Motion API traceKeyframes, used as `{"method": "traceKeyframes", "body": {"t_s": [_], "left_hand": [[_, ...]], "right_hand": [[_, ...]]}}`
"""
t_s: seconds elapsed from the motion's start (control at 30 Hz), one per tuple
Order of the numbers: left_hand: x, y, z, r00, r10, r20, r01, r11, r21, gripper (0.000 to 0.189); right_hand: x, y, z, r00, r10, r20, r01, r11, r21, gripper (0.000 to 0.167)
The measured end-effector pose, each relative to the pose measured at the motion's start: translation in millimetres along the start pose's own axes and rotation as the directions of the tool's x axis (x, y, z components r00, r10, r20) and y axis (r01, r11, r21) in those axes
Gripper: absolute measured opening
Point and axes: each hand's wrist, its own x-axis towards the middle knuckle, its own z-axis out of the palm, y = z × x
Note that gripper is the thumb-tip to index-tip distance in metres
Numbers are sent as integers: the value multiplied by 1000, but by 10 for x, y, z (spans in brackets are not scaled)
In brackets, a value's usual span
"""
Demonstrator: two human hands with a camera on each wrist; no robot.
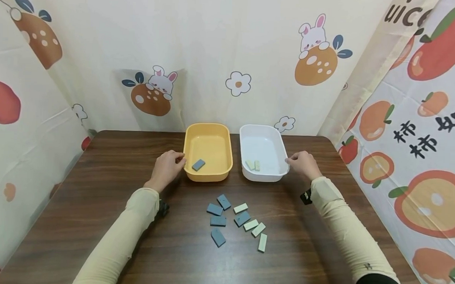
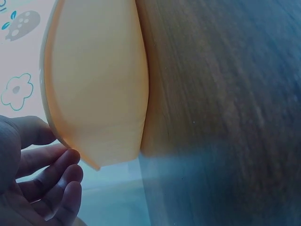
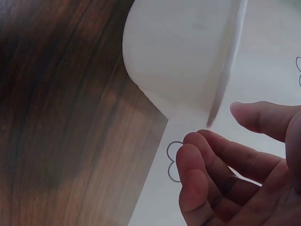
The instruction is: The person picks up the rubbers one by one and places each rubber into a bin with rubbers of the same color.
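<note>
My left hand (image 1: 166, 169) is at the left side of a yellow plastic tub (image 1: 208, 147). In the left wrist view its thumb and forefinger pinch the yellow rim (image 2: 61, 139). One blue-grey rectangular block (image 1: 198, 165) lies in that tub. Beside the right edge of a white plastic tub (image 1: 263, 145) is my right hand (image 1: 303, 164). Its thumb (image 3: 256, 117) stands apart from the white rim, and the other fingers are loosely bent close to it. Two pale green blocks (image 1: 250, 165) lie in the white tub.
On the brown wooden table (image 1: 171, 248), several blue-grey blocks (image 1: 218, 221) and several pale green blocks (image 1: 258, 229) lie scattered in front of the tubs. A patterned curtain (image 1: 216, 41) hangs behind the table, with more printed cloth (image 1: 430, 157) at the right.
</note>
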Motion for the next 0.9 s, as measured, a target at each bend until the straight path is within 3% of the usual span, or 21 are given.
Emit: {"method": "traceKeyframes", "body": {"t_s": [0.2,0.9], "left_hand": [[-2,-2,-19,1000,3,3,-3,1000,1,31],[-47,17,-19,1000,-8,-9,8,1000,-15,30]], "right_hand": [[-4,26,58,999,23,23,-23,1000,-3,41],[-43,76,158,999,2,-48,0,999,37,36]]}}
